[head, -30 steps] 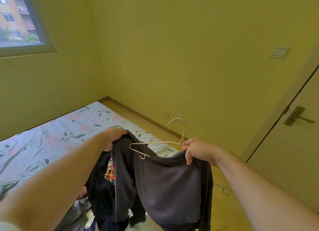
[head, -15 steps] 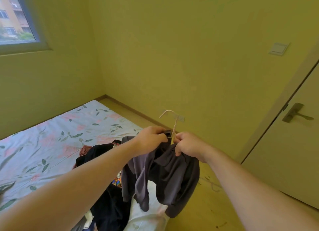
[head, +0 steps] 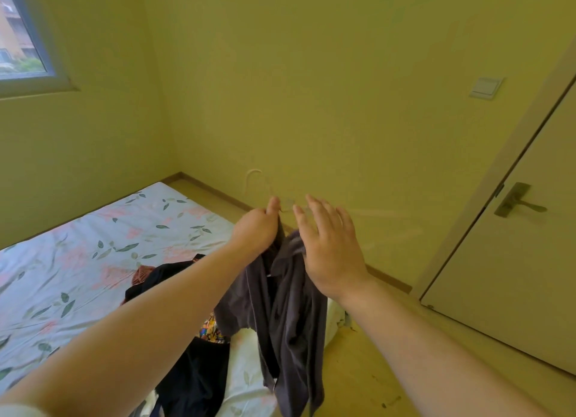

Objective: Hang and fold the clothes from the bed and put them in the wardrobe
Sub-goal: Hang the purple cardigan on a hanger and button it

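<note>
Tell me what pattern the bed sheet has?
Pale sheet with green leaves and pink flowers; head view.

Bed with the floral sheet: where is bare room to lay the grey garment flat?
Bare: the floral sheet between the window wall and the pile of dark clothes. Crowded: the near bed edge, under that pile and the hanging grey garment.

Daylight from window [head: 21, 36], yellow cast, wide-angle bending, hanger [head: 265, 186] motion-blurred.
</note>
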`<state>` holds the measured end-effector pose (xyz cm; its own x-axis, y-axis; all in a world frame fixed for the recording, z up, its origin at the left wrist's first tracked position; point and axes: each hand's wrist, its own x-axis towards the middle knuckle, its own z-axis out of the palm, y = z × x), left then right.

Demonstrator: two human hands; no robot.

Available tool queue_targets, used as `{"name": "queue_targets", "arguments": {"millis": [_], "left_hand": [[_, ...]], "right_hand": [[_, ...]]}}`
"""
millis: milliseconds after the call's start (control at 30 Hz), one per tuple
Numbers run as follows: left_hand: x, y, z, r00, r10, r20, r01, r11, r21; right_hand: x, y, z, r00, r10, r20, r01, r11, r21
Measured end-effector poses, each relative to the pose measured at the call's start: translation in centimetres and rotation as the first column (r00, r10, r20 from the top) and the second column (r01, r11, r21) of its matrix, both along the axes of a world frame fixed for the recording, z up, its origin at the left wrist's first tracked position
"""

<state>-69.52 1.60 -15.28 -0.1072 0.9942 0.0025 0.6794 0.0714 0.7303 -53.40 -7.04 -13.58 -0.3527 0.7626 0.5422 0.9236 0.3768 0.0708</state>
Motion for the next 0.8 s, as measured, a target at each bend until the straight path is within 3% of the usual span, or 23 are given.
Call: {"name": "queue_targets", "arguments": {"millis": [67,100,133,167,233,300,333,367,433,500,533,667,733,800], "left_hand": [[-0.9,1.3,0.7,0.971,0.179,0.161,-0.164,0.981,-0.099],[-1.5,1.9,1.0,0.946,0.249,0.209,-0.228,0.966,-0.119],[-2.1,2.4,1.3,0.924,0.296,0.243,-0.273,0.954,-0.124],[-2.8,2.8,1.7,0.907,0.321,0.272,-0.298,0.947,-0.122],[-3.9,2.9,2.5,0.893,0.321,0.315,-0.297,0.947,-0.123],[-4.4,2.8,3.3,0.909,0.264,0.322,-0.24,0.964,-0.112],[-4.6,2.7,3.6,0.929,0.218,0.299,-0.2,0.976,-0.091],[-4.8,2.7,3.6,0.95,0.169,0.263,-0.16,0.986,-0.052],[-5.2,2.8,3.4,0.982,0.072,0.175,-0.083,0.995,0.055],[-5.7,2.6,3.2,0.998,0.008,0.06,-0.015,0.991,0.131],[-5.9,2.4,3.2,1.0,-0.009,-0.013,0.01,0.988,0.152],[-5.9,2.0,3.3,0.965,-0.011,-0.261,0.066,0.977,0.204],[-5.8,1.9,3.2,0.939,0.022,-0.343,0.062,0.971,0.233],[-5.7,1.8,2.9,0.907,0.08,-0.413,0.044,0.959,0.281]], "right_hand": [[0.1,-0.9,-0.8,0.976,0.216,0.024,-0.216,0.955,0.202],[0.2,-1.3,-1.1,0.954,0.296,0.041,-0.298,0.93,0.215],[0.2,-1.5,-1.4,0.935,0.354,0.017,-0.352,0.924,0.149],[0.2,-1.6,-1.5,0.926,0.363,-0.103,-0.365,0.931,-0.003],[0.2,-1.3,-1.3,0.895,0.123,-0.428,-0.306,0.868,-0.391],[0.5,-0.4,-1.4,0.794,-0.223,-0.565,-0.238,0.741,-0.628],[0.7,-0.1,-1.6,0.714,-0.368,-0.595,-0.204,0.704,-0.68],[1.1,0.2,-1.7,0.576,-0.499,-0.647,-0.202,0.68,-0.705],[2.1,0.9,-1.5,0.218,-0.678,-0.702,-0.364,0.612,-0.703],[3.3,1.6,-1.2,0.04,-0.732,-0.68,-0.471,0.586,-0.659],[3.8,2.0,-0.9,0.015,-0.74,-0.673,-0.486,0.582,-0.651],[4.2,3.3,1.4,0.089,-0.77,-0.632,-0.383,0.559,-0.735],[4.2,3.7,2.7,0.185,-0.748,-0.637,-0.294,0.577,-0.762],[4.1,3.8,3.8,0.342,-0.71,-0.616,-0.147,0.607,-0.781]]}}
